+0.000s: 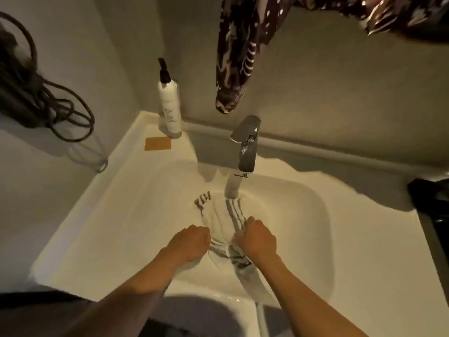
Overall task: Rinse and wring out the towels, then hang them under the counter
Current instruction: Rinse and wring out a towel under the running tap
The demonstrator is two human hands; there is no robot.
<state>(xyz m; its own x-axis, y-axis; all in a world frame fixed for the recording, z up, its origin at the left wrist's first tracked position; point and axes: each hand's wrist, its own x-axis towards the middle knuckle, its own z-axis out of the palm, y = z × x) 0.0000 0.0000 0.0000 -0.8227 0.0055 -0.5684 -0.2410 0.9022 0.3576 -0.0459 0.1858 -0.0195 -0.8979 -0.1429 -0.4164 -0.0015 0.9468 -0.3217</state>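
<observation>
A white towel with grey stripes (224,215) lies wet in the white sink (303,215), its far end under the running water from the chrome faucet (246,144). My left hand (190,242) grips the towel's near left part with curled fingers. My right hand (258,237) grips the towel beside it on the right, knuckles up. A strip of the towel trails over the sink's front edge between my forearms.
A white pump bottle (168,103) stands at the sink's back left corner, an orange card (158,144) beside it. A dark patterned cloth (237,52) hangs above the faucet. Coiled black cable (56,110) hangs on the left wall. A dark object (432,195) sits at the right edge.
</observation>
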